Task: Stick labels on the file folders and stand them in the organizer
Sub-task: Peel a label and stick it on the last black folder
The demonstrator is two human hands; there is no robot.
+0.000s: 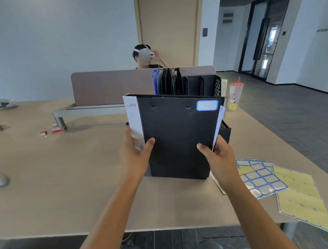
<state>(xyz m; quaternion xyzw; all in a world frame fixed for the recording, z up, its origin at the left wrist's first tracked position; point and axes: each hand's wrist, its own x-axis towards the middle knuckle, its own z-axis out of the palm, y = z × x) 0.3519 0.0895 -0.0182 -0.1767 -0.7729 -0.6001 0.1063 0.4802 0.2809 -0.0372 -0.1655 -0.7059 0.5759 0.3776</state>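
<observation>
I hold a black file folder [179,138] upright above the table, in front of the black mesh organizer [210,84]. A blue-bordered white label [207,105] is stuck at its top right corner. My left hand [136,153] grips the folder's left edge by the white spine, thumb on the cover. At the right edge my right hand [217,154] grips it, thumb on the front. The organizer holds a blue folder [154,81] and several dark folders standing in its left slots; its lower part is hidden behind the held folder.
Label sheets [261,178] and a yellow backing sheet [303,197] lie on the table at the right. A drink cup with a red straw [236,93] stands beside the organizer. A desk divider [110,87] crosses the back, a person seated behind it. Small red boxes [57,130] lie left.
</observation>
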